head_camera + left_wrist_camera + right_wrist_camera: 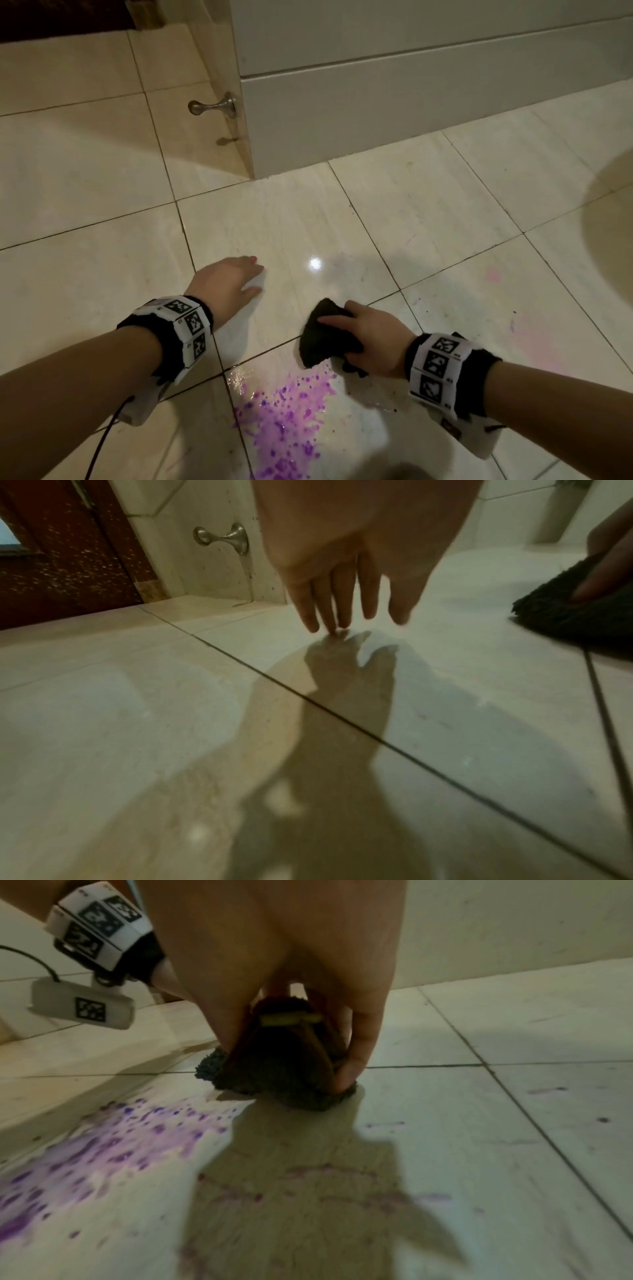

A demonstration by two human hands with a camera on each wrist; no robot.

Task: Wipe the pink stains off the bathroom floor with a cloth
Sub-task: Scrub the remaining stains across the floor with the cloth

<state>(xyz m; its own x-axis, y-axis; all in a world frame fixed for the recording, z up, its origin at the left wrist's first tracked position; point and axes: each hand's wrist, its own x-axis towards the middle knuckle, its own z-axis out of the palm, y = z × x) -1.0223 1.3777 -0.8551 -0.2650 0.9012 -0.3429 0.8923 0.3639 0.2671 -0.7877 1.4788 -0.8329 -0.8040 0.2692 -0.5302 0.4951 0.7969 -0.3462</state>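
Nearest the person, a wet splatter of pink-purple stains (291, 421) spreads over the glossy cream floor (102, 192), made of dense droplets and a paler wash around them, running along a dark grout line and off the near edge of the head view. In the right wrist view the same stains (103, 1150) lie left of the cloth, with fainter smears on the tile below the wrist.

Just beyond the splatter, the right hand (368, 337) grips a dark, shaggy cloth (323, 337), bunched into a rough wedge. The fingers are curled over its top and the thumb closes on its side, pressing it to the floor at the far edge of the stain. From the right wrist, the cloth (274, 1074) shows a nubbly pile and a stitched border, pinched between thumb and fingers (356, 1069).

To the left and a little farther, the left hand (229, 277) is spread flat, fingers straight and holding nothing; the left wrist view shows its fingertips (337, 615) touching the tile. It is apart from the cloth.

Paler pink patches (493, 274) mark the tiles to the right. Farther off, a grey-white panelled wall (411, 96) meets the floor, and a brushed-metal door stopper (214, 106) sticks out of the tiled corner.
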